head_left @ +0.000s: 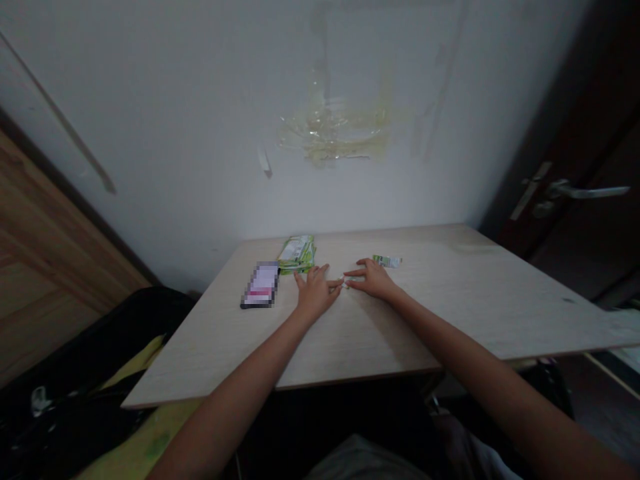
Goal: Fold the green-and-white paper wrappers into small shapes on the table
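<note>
My left hand [317, 292] is over the table with its fingers spread, the fingertips on its right side at a small white piece [345, 283]. From the other side my right hand [376, 279] reaches the same piece, its fingers stretched to the left and apart. The piece lies at or very near the tabletop, partly covered by fingertips; its kind is too small to tell. Just beyond the left hand is a pile of green and white printed packets [297, 251]. A single green and white packet [388, 261] lies just beyond the right hand.
A phone [261, 285] with a blurred screen lies left of my left hand. The pale wooden table [480, 293] meets a wall with peeling tape [335, 133]. A dark door with a lever handle [590, 192] is at the right, and black and yellow cloth [140, 360] hangs low left.
</note>
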The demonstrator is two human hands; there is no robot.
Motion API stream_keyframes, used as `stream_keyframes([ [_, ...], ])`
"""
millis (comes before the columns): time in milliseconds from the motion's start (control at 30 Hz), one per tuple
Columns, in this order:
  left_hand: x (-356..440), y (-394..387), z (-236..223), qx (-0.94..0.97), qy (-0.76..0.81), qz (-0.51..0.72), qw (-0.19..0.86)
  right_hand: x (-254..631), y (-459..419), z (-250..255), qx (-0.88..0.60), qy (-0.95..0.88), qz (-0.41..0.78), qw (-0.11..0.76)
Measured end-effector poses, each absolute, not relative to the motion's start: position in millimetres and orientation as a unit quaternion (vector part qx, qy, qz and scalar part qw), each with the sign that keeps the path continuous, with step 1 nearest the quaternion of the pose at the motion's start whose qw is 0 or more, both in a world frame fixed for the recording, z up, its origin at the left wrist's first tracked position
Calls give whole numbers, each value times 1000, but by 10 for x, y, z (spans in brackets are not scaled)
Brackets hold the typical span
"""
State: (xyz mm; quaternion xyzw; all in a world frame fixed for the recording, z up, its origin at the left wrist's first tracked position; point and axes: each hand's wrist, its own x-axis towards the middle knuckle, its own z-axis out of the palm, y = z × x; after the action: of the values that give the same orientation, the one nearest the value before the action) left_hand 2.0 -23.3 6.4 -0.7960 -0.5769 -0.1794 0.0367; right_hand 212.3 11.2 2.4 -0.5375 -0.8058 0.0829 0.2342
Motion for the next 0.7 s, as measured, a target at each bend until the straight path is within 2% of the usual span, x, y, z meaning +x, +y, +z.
stream_keyframes([
  [333, 25, -313, 110, -801, -574, -144, 91, 2127, 122, 19, -534, -812, 70, 226],
  [700, 65, -362, 138, -786, -595, -147, 81, 2128, 123, 28, -533, -813, 73, 225],
])
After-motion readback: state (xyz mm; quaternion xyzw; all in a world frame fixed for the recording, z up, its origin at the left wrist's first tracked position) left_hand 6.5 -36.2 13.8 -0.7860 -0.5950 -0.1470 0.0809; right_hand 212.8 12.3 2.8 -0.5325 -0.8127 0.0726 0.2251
